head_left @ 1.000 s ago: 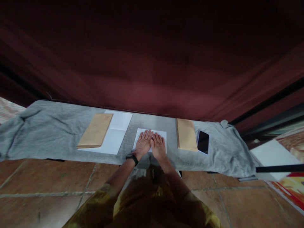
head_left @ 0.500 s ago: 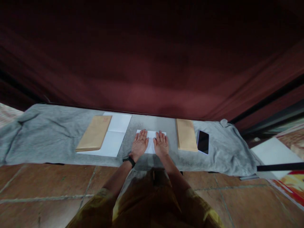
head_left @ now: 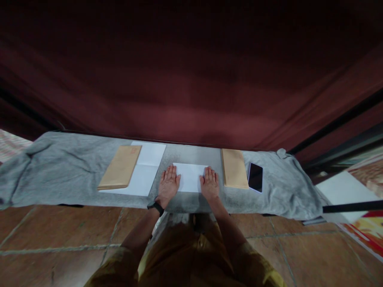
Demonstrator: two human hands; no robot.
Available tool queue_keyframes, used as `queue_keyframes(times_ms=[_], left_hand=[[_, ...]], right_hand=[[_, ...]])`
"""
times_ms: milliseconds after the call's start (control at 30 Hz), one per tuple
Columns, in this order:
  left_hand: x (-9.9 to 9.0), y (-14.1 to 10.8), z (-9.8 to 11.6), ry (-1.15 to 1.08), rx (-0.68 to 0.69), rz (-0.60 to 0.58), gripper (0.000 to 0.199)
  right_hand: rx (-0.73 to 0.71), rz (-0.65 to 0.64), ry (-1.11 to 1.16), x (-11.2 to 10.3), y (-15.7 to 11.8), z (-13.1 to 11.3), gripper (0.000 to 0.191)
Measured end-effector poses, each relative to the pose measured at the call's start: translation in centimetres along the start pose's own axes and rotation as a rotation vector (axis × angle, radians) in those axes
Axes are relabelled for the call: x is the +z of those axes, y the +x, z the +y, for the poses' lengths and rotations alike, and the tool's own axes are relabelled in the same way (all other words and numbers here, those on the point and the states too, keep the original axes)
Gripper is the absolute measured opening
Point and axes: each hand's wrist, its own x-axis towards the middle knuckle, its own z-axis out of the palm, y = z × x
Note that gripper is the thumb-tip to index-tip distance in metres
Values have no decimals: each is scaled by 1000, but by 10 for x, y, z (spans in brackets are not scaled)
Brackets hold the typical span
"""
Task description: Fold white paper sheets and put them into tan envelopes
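A small white paper [head_left: 189,177] lies flat on the grey cloth in front of me. My left hand [head_left: 168,184], with a dark watch on its wrist, rests palm down at the paper's left edge, fingers stretched out. At the right edge, my right hand [head_left: 210,183] lies flat too, its fingers extended. Neither hand holds anything. Left of them, brown envelopes [head_left: 120,167] lie on a larger creased white sheet [head_left: 147,171]. Another stack of brown envelopes [head_left: 235,169] is to the right of my right hand.
A phone [head_left: 255,177] lies right of the right-hand envelopes. Grey cloth [head_left: 66,171] covers the long narrow surface, wrinkled at both ends. A dark red curtain [head_left: 185,111] hangs behind it. White board [head_left: 344,191] and a black bar are at the far right.
My hands have slid apart over the white paper, the left one leftward and the right one rightward, showing more of the paper between them.
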Motion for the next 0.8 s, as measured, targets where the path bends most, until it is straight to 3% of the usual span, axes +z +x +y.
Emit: queue_keyframes(times_ms=[300, 567, 800], left_hand=[[-10, -17, 0, -2, -46, 42, 61], [-12, -47, 38, 0, 247, -67, 54], [-12, -48, 26, 16, 79, -48, 58]], right_hand=[[9, 58, 25, -8, -16, 2, 55], [-181, -121, 95, -19, -39, -29, 53], [-149, -82, 61, -22, -45, -21, 51]])
